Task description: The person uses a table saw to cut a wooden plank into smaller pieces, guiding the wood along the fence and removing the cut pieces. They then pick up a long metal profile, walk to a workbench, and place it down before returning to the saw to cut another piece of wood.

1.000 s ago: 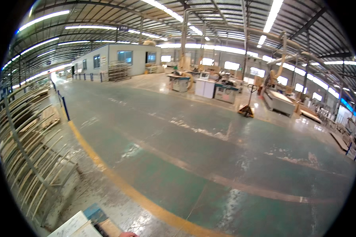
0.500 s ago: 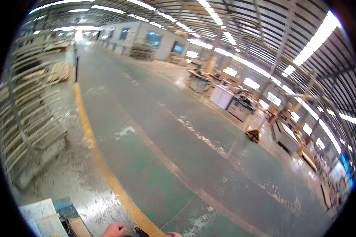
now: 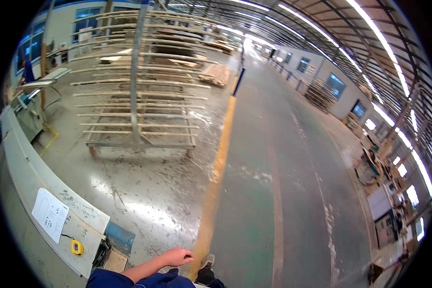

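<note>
My left hand point(image 3: 180, 257) hangs over the floor near the yellow line point(image 3: 224, 144), at the lower middle, its fingers loosely curled with no object visible in them. My dark blue clothing and a shoe point(image 3: 207, 262) show below it. To its left is a long pale bench point(image 3: 24, 158) bearing a marked paper sheet point(image 3: 49, 213) and a yellow tape measure point(image 3: 77, 246). Beside the bench end lie a blue piece point(image 3: 120, 235) and some dark items point(image 3: 101, 254). My right hand is out of view.
A wheeled metal rack point(image 3: 137, 134) with long strips stands ahead left, boards point(image 3: 216, 74) behind it. A green walkway point(image 3: 293, 192) runs away beside blue posts point(image 3: 238, 81) toward a pale cabin point(image 3: 317, 69). Machines point(image 3: 384, 216) line the right; a person point(image 3: 28, 72) is far left.
My view has swung left, bringing the rack and bench further into the picture. My left hand shows more fully, with more of its forearm; my right hand has left the view.
</note>
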The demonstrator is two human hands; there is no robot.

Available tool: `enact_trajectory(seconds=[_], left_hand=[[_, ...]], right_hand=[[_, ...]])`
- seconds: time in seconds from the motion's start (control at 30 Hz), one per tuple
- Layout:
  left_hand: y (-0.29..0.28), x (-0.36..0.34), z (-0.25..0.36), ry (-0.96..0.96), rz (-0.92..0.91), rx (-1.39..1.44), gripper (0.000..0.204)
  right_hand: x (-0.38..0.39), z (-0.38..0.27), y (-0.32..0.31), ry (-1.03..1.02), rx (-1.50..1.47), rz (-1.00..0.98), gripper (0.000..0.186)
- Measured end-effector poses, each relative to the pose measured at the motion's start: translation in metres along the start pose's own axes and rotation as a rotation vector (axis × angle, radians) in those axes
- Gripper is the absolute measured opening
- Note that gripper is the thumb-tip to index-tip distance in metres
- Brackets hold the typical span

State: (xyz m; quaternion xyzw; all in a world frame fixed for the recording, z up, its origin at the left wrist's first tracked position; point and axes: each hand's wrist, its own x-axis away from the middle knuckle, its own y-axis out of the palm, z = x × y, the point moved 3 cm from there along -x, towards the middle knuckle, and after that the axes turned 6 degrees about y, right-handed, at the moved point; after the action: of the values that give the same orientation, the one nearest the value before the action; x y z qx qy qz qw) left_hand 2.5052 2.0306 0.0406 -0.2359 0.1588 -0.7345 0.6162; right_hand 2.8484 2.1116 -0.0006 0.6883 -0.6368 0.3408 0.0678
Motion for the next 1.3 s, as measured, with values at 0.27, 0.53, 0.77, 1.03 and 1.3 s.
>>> enact_trajectory(seconds=[0.27,0.53,0.77,1.03,1.3], left_hand=[[-0.113,-0.05,-0.081,-0.367,0.267,-0.051,0.033],[-0.169,-0.016,-0.144,-0.76,0.758,0.169,0.035],[-0.211,0.038,-0.25,-0.956,1.183,0.378,0.032],[-0.418,0.087,-0.335,-0.956,1.262,0.392,0.033],[-0.577,0.232,-0.437,-0.988,1.446,0.29,0.033]], right_hand=[[-0.174,-0.133,0.089,-0.053,0.127,-0.261,0.046],[-0.301,-0.341,0.256,-0.364,0.356,-0.564,0.044],[-0.305,-0.45,0.493,-0.492,0.523,-0.778,0.042],[-0.226,-0.512,0.757,-0.445,0.736,-0.918,0.041],[-0.156,-0.52,1.021,-0.388,0.87,-1.089,0.039]])
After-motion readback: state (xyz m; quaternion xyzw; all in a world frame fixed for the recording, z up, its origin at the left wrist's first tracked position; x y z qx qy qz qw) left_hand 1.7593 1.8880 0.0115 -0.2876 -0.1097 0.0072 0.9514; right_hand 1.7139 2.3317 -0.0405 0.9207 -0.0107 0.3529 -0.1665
